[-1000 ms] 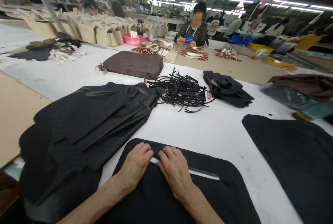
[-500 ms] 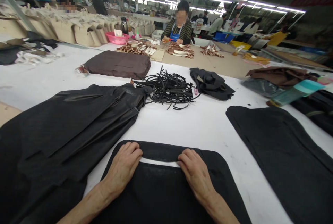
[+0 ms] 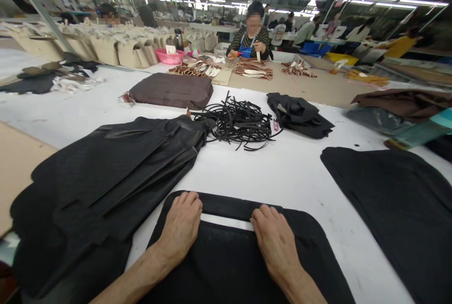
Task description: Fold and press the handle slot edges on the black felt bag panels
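Note:
A black felt bag piece (image 3: 226,266) with a long handle slot lies on the white table right in front of me. My left hand (image 3: 180,228) rests palm down at the slot's left end, its fingertips curled into the opening. At the slot's right end my right hand (image 3: 273,238) presses the same way, fingers bent over the edge. The narrow black strip (image 3: 226,204) above the slot runs between the two hands. White table shows through the slot between them.
A stack of black cut pieces (image 3: 106,172) lies to the left, another black piece (image 3: 395,200) to the right. Ahead are a tangle of black straps (image 3: 240,122), a brown stack (image 3: 173,89) and folded black cloth (image 3: 300,115). A person (image 3: 252,35) works across the table.
My hands have slid apart along the slot, from touching at its left part to its two ends. The view has shifted slightly.

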